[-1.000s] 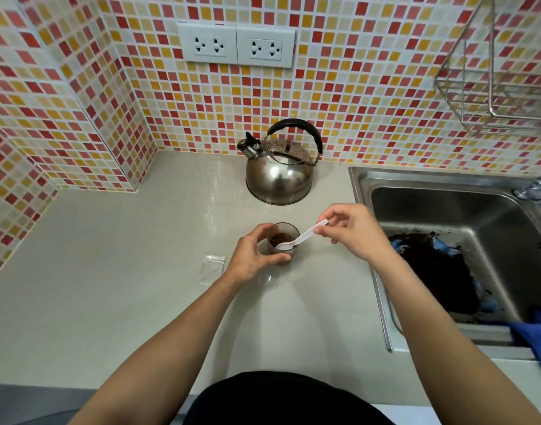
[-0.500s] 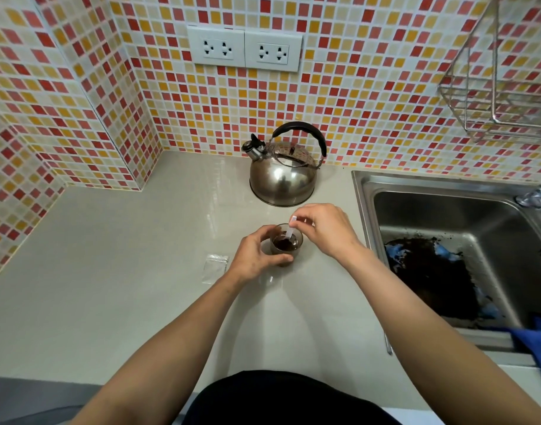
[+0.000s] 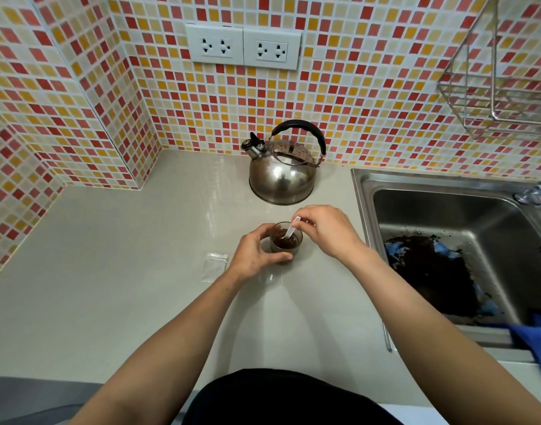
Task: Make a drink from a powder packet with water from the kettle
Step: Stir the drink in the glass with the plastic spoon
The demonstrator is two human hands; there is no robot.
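the counter (image 3: 115, 271) fills the middle and lower left of the frame, pale and glossy, with the steel sink (image 3: 364, 191) at the right holding a dark spill around something blue. the kettle (image 3: 281, 176) stands upright at the back of the counter, centre frame, against the tiled wall, well apart from the hands.

just below centre, the left hand (image 3: 257, 256) is wrapped around the side of a small clear glass (image 3: 286, 243) that stands on the counter, fingers and thumb curled close on its wall. the right hand (image 3: 324, 230) is pinched narrow on the top of a white plastic spoon (image 3: 289, 231), whose bowl dips into the dark brown liquid in the glass. this looks like the stirring step, near the end of the job. the emptied clear packet (image 3: 215, 265) lies flat on the counter just left of the left hand.

risks from here: the glass is small and light-looking, so a hard sweep of the spoon against its wall could tip it or slop drink over the rim if the left hand loosens. the thin spoon may flex and flick drops. if the water is hot, the bare fingers on the glass could flinch.
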